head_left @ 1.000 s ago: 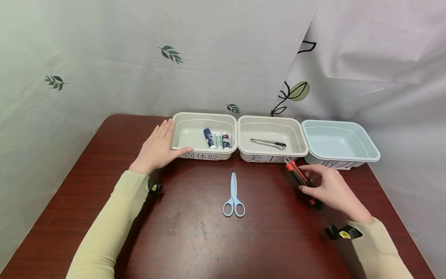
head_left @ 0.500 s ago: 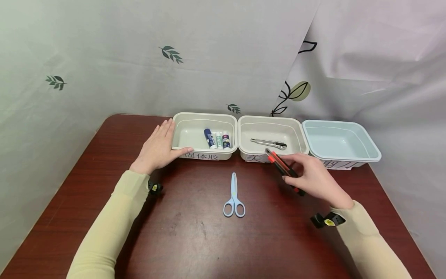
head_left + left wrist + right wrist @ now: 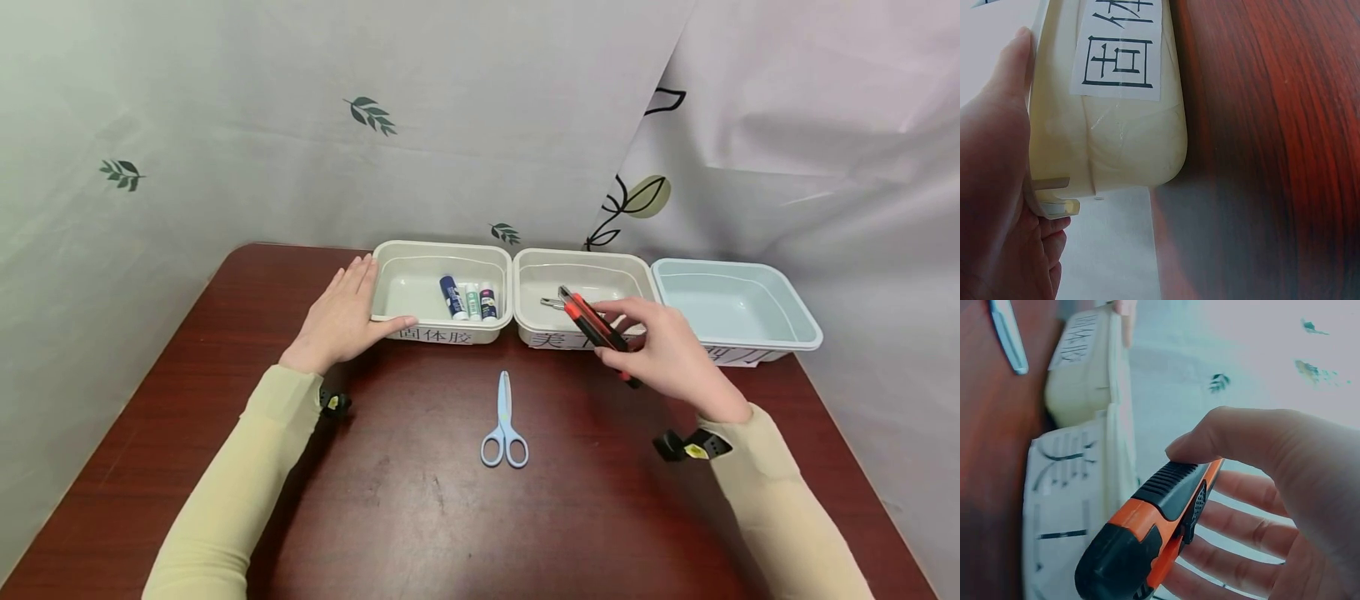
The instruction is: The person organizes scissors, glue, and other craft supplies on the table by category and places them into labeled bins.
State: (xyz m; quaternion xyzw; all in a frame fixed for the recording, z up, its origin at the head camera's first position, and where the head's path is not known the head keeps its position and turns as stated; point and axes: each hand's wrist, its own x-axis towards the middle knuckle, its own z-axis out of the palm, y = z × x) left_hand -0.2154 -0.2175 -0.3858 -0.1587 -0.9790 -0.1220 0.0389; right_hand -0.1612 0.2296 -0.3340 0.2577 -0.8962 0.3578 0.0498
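Note:
In the head view my right hand (image 3: 660,354) pinches a red-and-black utility knife (image 3: 594,325) between thumb and fingers. The knife is tilted, its upper end over the front rim of the middle cream bin (image 3: 528,321). Inside that bin a second, silver utility knife (image 3: 552,303) is partly hidden by the held one. In the right wrist view the thumb lies along the ridged black grip of the knife (image 3: 1163,509). My left hand (image 3: 337,321) rests with straight fingers on the left corner of the left cream bin (image 3: 405,320), its thumb along the front rim.
Several glue sticks (image 3: 472,302) lie in the left bin. A pale blue bin (image 3: 750,304) stands at the right end of the row. Light blue scissors (image 3: 504,421) lie on the dark red table (image 3: 420,517). A patterned curtain (image 3: 450,125) hangs behind the bins.
My right hand has moved left and up with the red-and-black utility knife, from in front of the bins to over the middle bin's front rim. The left hand has stayed put.

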